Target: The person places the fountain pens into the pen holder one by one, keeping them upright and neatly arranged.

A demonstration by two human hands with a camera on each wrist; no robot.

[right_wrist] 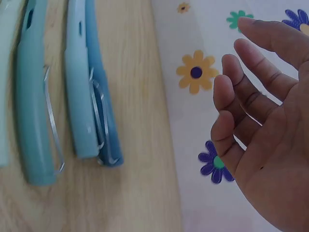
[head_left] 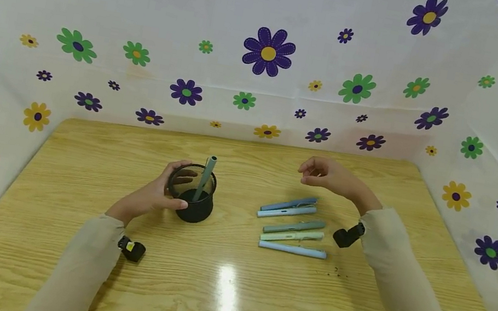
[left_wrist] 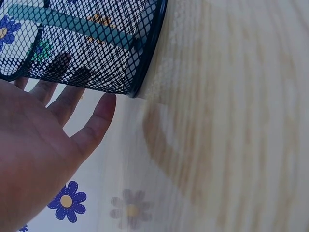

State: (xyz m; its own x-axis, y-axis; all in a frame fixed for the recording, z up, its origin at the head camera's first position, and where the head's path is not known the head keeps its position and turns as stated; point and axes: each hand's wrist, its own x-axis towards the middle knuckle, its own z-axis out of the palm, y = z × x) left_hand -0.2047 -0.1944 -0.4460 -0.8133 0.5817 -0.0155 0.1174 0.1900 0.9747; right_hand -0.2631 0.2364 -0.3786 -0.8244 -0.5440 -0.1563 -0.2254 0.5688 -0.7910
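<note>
Taking 12 o'clock as the far edge, the black mesh cup (head_left: 196,212) sits at about 8 o'clock from the middle of the head view, with the left hand (head_left: 154,193) around its 9 o'clock side, thumb to the near wall and fingers along the far one, holding it. A grey-green pen (head_left: 205,178) stands inside, its upper end leaning toward 1 o'clock above the rim. The right hand (head_left: 331,177) is raised at 1 o'clock from the row of loose pens, fingers loosely bent and apart from everything. That row lies at 3 o'clock from the cup on the wood-grain surface (head_left: 165,291): from far to near, a darker blue pen (head_left: 287,204), a light blue pen (head_left: 286,212), a dark green pen (head_left: 291,227), a pale green pen (head_left: 289,236) and a pale blue pen (head_left: 292,249). The right wrist view shows wire clips on the caps of three of them and small slots in two barrels; whatever brand lettering they may bear is too blurred or small to read. The left wrist camera (head_left: 134,252) carries a yellow label (head_left: 130,247) whose print is likewise too small. A flowered cloth (head_left: 223,17) rises at 12 o'clock, and dark specks (head_left: 335,273) lie at 5 o'clock from the pens.
</note>
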